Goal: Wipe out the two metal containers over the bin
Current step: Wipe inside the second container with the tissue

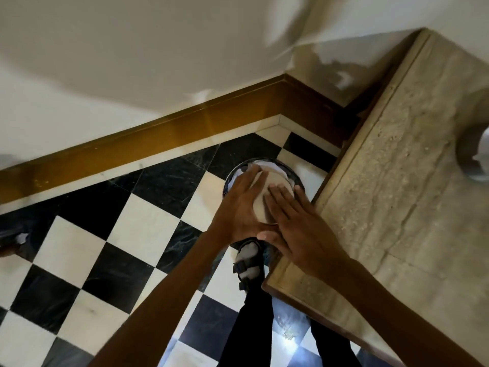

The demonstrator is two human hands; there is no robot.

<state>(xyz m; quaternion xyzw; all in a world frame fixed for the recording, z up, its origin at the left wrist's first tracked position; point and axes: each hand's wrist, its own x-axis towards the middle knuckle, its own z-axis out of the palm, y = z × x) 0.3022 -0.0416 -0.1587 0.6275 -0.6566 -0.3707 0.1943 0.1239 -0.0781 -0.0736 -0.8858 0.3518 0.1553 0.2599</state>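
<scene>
A round metal container (274,193), pale and dull in this light, hangs tilted over the dark bin (296,176), which has a white liner and stands on the floor by the counter's corner. My left hand (242,207) grips the container from its left side, fingers curled over the rim. My right hand (301,229) lies flat against the container's round face with the fingers stretched out; no cloth shows under it. A second metal container (475,157) stands on the counter at the right edge, cut off by the frame.
A stone counter (397,194) with a wooden edge fills the right side, close to my right forearm. Black-and-white floor tiles (137,234) spread out to the left. A wooden skirting (158,139) runs along the white wall. My sandalled foot (248,260) is just below the bin.
</scene>
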